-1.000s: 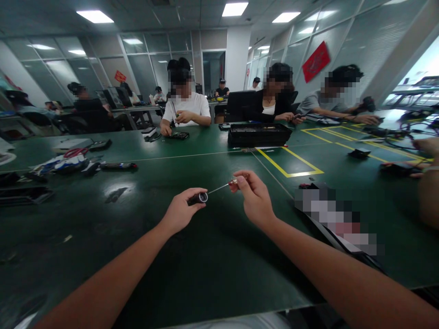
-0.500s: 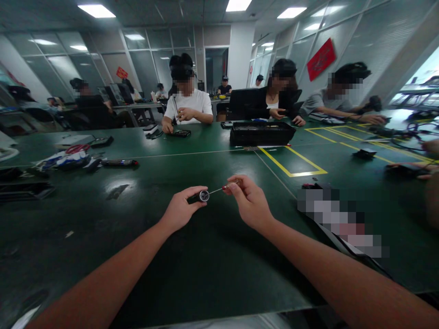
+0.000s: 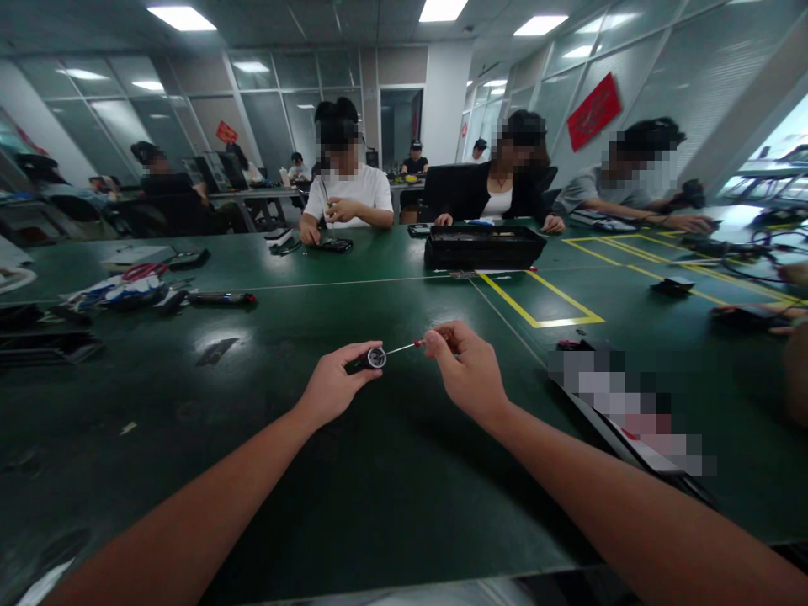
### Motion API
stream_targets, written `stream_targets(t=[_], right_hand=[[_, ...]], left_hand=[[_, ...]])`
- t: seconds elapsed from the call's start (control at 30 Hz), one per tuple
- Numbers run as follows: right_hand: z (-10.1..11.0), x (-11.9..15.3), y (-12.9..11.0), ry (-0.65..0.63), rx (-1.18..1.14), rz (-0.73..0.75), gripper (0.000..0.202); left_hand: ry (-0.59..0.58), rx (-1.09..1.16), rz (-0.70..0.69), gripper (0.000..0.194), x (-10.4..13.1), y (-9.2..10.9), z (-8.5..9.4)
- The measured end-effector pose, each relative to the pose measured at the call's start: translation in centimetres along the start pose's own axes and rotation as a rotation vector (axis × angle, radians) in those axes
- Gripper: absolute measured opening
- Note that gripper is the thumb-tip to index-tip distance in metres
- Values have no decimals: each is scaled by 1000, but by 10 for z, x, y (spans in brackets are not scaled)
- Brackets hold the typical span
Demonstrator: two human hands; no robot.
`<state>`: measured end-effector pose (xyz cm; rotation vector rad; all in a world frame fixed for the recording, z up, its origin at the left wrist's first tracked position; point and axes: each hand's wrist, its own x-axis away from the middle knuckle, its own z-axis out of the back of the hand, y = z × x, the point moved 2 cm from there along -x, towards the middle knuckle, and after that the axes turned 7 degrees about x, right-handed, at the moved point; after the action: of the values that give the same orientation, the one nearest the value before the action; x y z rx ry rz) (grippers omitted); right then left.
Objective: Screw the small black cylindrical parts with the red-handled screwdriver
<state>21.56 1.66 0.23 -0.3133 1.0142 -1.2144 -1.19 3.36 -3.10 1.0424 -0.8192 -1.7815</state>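
Note:
Closed around a short black cylinder with a silvery round end (image 3: 376,358) is my left hand (image 3: 334,383); the cylinder's end faces toward me and its body is mostly hidden by the fingers. My right hand (image 3: 468,366) grips a screwdriver (image 3: 419,343) by its handle, which shows reddish near the shaft. The thin metal shaft points left, with its tip at the right side of the cylinder's rim. Whether the tip is inside the rim or just against it, I cannot tell. Both hands are above the green table (image 3: 353,497).
A long black bin (image 3: 485,250) stands across the table. Yellow tape (image 3: 568,321) marks the surface. A dark pen-like tool (image 3: 222,300), cables and gloves (image 3: 119,290) lie left; a partly blurred packet (image 3: 622,408) lies right. Several people sit opposite.
My right hand has shifted slightly right, and its fingers have turned on the screwdriver handle. My left hand with the cylinder stays in place. A person opposite has lowered a hand to the black bin.

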Motion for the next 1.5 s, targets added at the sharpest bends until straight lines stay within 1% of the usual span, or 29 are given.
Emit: stream_targets(t=[0.07,0.2,0.27,0.33,0.4,0.5,0.57,0.63,0.67,0.73,0.8,0.9,0.93,1.07,1.2,1.3,1.37,1.43,1.5], right_hand=[[1,0,-1,-4,69,22,33],[3,0,-4,-13,208,82,60],[2,1,-4,-30,232,102,65],[1,2,-4,-40,245,115,65],[0,2,-4,-43,259,126,62],[-1,2,-6,-61,277,138,51],[-2,2,-7,-88,258,161,38],[-2,1,-8,-126,180,188,22],[-2,1,-9,-150,132,196,17],[-2,0,-8,-195,69,177,18],[-1,-1,-6,-228,76,136,24],[-1,-2,-4,-224,125,105,40],[-1,-2,-4,-215,133,107,40],[-3,1,-5,-196,59,141,22],[-3,2,-7,-242,-12,159,18],[-3,2,-7,-248,31,130,26],[-4,3,-6,-217,15,104,22],[-6,3,-4,-177,-64,73,16],[-9,2,0,-152,-190,28,14]], left_hand=[[9,-16,-16,45,1,0,1],[15,-75,-52,44,1,1,2],[15,-108,-65,44,1,2,2],[10,-141,-68,43,0,3,2],[-2,-170,-66,42,-1,2,1],[-22,-206,-61,41,-1,0,0],[-33,-222,-61,41,-1,-2,0],[-36,-232,-64,41,-1,-3,0],[-37,-235,-65,41,-1,-3,0],[-42,-238,-62,42,-1,-3,0],[-42,-238,-59,42,-1,-3,0],[-33,-232,-60,42,-1,-2,-1],[-31,-230,-61,41,-1,-2,-1],[-31,-225,-55,42,0,0,-1],[-2,-218,-49,43,1,0,1],[-1,-219,-48,43,0,0,0],[-6,-222,-43,44,0,-1,-1],[-5,-228,-38,44,-1,-1,-1],[5,-231,-31,45,0,1,-1]])
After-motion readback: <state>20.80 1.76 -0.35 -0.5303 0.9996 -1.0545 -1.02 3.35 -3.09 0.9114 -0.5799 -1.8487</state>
